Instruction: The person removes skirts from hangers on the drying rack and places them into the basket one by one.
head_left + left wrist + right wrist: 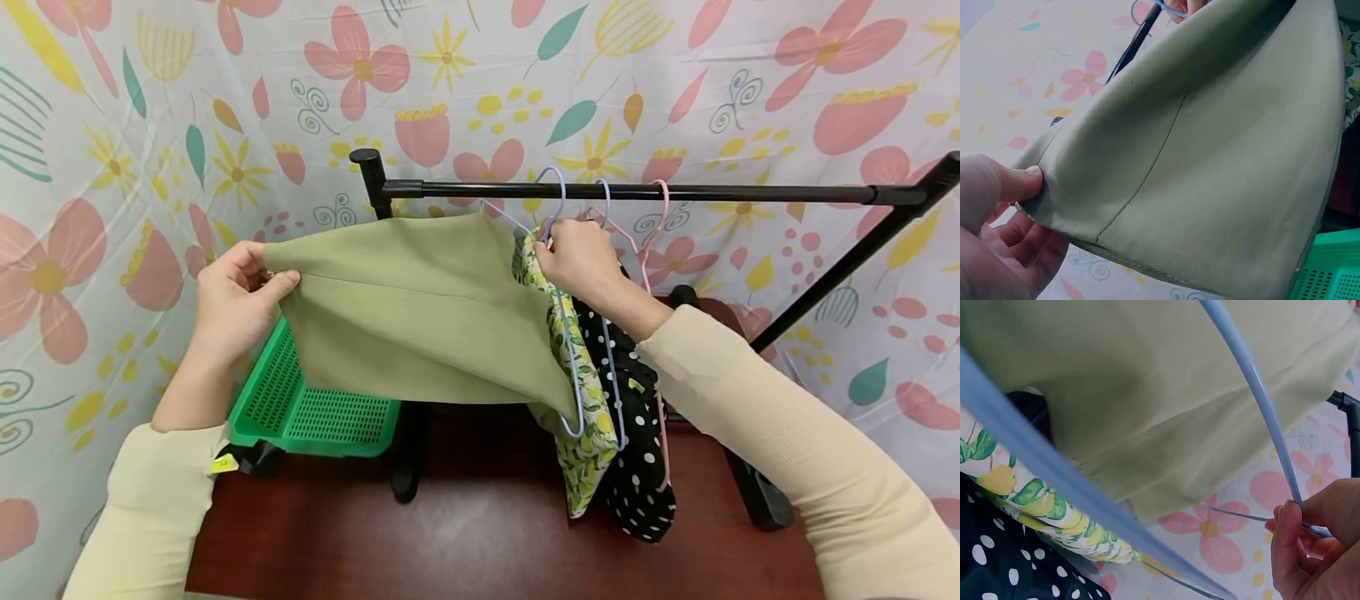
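Note:
An olive-green piece of fabric with a stitched seam (420, 308) stretches sideways in front of the rack. At its left end, my left hand (238, 287) pinches the top corner between thumb and fingers; the left wrist view shows the thumb on top of the hem. My right hand (581, 254) grips a light-blue hanger (572, 367) just below its hook, close under the rail. The fabric's right end lies against this hanger. In the right wrist view, the right hand's thumb and fingertips (1291, 515) pinch the blue wire where its arms meet.
A black rail (465, 190) carries the hangers. Behind the green fabric hang a lemon-print garment (592, 417) and a black polka-dot garment (637, 475), with a pink hanger (663, 417). A green basket (341, 425) stands on the dark red tabletop (495, 533) at left.

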